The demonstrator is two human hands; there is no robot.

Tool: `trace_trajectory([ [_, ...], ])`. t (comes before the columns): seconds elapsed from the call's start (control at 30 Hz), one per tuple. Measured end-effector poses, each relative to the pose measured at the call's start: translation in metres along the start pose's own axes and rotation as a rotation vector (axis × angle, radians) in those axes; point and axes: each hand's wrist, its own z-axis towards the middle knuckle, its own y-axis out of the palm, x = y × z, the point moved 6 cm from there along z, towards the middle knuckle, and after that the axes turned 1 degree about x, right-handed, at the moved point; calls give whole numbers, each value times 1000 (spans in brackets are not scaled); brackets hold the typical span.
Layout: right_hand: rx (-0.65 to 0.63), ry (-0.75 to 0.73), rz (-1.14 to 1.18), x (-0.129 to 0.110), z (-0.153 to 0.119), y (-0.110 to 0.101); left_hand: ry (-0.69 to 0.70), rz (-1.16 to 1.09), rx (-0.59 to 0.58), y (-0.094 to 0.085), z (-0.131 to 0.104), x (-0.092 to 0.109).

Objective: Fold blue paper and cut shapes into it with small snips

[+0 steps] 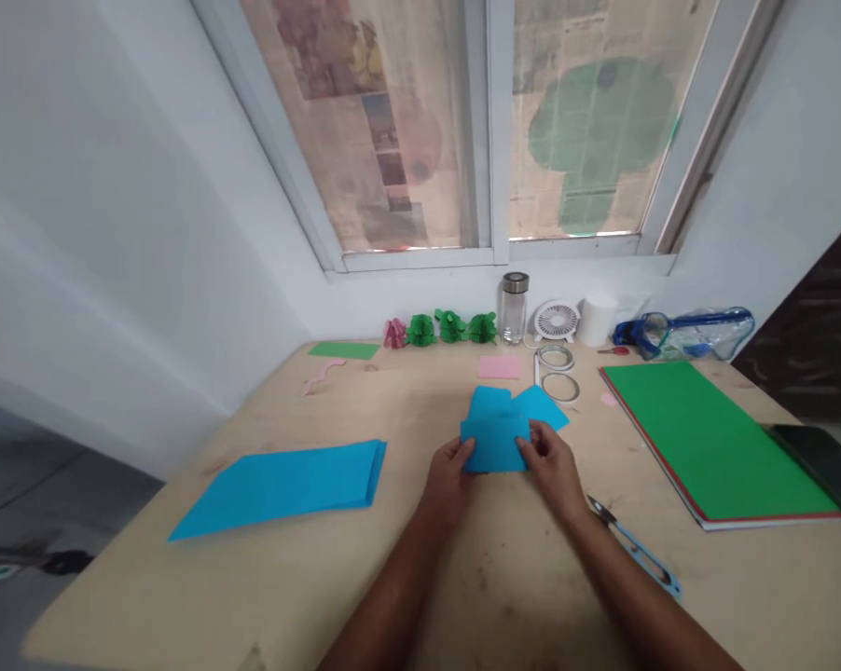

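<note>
A small rectangle of blue paper [494,445] is held up between both hands, above the table. My left hand [449,475] pinches its left edge, thumb on the front face. At the right edge my right hand [552,466] grips it the same way, with the fingers partly hidden behind. Just beyond the held sheet lie two more blue pieces, one upright rectangle [490,401] and one turned at an angle [543,408]. To the right of my right forearm rests a pair of light-blue thread snips [637,548].
Long folded blue paper [287,483] lies left; a stack of coloured sheets topped in green [718,443] lies right. Along the wall stand green paper shapes [450,326], a glass bottle [514,312], a small fan [557,321] and a blue-trimmed pouch [700,333]. Tape rolls [558,387] lie nearer.
</note>
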Motion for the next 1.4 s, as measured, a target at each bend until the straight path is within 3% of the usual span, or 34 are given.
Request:
trace_trajectory([
  [0.1,151,-263,-229,-17,-13,-4,40,2,25,-4,8,-8],
  [0.17,104,-416,-308,-28,-23,5,53,36,33,-7,9,-12],
  [0.23,-8,-473,-338,-33,-31,17,62,97,64,-11,8,-16],
  [0.33,-120,-444,-346,-32,-35,29,93,200,151,-21,4,-19],
  [0.47,-143,-388,-292,-27,-35,33,166,374,199,-29,-2,-14],
  [0.7,-156,-239,-99,-22,-34,32,113,346,-14,-2,0,-4],
  [0.9,-135,-198,-23,-22,-33,31,152,387,-10,7,-3,-1],
  [1.1,-187,-165,27,-18,-31,33,169,413,-12,6,-3,0],
  [1.4,-163,-154,87,-20,-29,29,155,403,-32,6,-1,-8],
])
